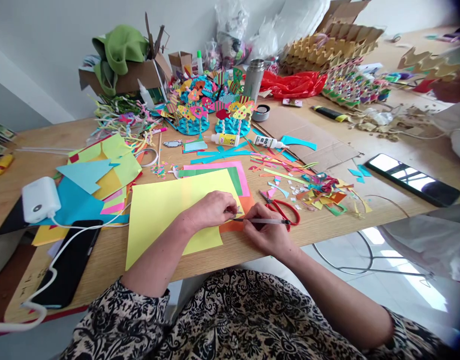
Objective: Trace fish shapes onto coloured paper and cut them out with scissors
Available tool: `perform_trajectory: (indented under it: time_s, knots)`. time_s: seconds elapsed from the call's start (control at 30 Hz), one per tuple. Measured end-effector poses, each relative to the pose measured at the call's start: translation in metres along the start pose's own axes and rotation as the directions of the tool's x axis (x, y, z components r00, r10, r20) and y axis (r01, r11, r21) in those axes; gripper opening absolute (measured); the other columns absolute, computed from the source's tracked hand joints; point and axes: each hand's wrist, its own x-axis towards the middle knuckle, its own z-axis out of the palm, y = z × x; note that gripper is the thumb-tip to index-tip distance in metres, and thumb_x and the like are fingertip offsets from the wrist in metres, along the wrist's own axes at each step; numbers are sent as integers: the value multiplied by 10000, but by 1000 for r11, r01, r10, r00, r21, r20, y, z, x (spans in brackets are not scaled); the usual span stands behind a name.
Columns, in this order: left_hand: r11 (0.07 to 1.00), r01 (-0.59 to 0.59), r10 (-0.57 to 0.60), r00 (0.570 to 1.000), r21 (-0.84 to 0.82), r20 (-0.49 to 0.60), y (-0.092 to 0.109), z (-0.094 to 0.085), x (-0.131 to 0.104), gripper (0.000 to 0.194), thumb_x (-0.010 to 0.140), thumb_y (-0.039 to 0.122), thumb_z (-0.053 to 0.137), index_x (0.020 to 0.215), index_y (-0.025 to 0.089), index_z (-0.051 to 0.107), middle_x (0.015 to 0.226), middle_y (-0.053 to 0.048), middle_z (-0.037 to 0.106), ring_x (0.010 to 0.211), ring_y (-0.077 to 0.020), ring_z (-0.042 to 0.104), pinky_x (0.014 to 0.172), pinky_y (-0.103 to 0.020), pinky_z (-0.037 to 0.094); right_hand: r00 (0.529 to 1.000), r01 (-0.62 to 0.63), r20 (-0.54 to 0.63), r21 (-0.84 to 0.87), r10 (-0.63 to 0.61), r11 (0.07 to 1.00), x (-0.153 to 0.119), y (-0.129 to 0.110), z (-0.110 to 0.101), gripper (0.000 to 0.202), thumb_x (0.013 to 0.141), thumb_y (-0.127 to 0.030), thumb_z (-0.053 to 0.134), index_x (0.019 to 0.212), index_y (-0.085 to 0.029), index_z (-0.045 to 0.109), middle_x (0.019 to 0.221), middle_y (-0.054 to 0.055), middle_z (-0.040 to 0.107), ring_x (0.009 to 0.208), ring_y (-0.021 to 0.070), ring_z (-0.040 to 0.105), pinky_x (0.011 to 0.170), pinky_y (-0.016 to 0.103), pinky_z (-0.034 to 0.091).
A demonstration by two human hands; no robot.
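My right hand is closed round a slim pen, its tip pointing left toward the yellow paper. Close beside that tip, my left hand rests on the yellow sheet with its fingers pinched together. A small pale shape shows at its fingertips, too small to name. Under the yellow sheet lie orange, green and pink sheets, partly covered. Red-handled scissors lie on the table just beyond my right hand.
Paper scraps and a phone lie to the right. Two glue bottles and paper fish models stand farther back. A power bank, its white cable and a black phone are at left. A steel flask stands behind.
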Motion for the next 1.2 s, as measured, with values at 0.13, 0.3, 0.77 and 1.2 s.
perform_trajectory:
  time_s: [0.13,0.3,0.77,1.2]
  knots:
    - [1000,0,0,1000,10,8,2,-1,0,121,752,77,615,813,151,690,823,-36,695,772,-143,619,724,-250,457,1000,-6,-2,7,6,1000,0,-1,0,105,712,-126,538,677,-206,479,584,-27,509,490,100,430,445,221,330]
    - [1000,-2,2,1000,11,1,3,-1,0,122,751,70,615,811,147,689,818,-36,695,768,-144,620,716,-247,457,1000,-5,-10,11,5,1000,2,-2,0,97,724,-138,530,679,-206,477,587,-27,497,486,99,433,439,217,331]
    - [1000,0,0,1000,2,1,1,0,0,127,754,77,603,814,148,689,831,-43,699,788,-154,627,734,-263,459,1000,-14,-20,27,14,1000,3,0,0,116,723,-133,532,671,-208,460,587,-34,478,490,95,408,440,223,314]
    - [1000,-9,9,1000,7,-1,1,0,0,138,750,73,593,809,151,690,822,-39,694,778,-150,624,727,-261,454,1000,-17,-23,11,17,1000,2,0,-2,108,721,-125,542,676,-202,481,588,-32,505,491,98,424,447,226,327]
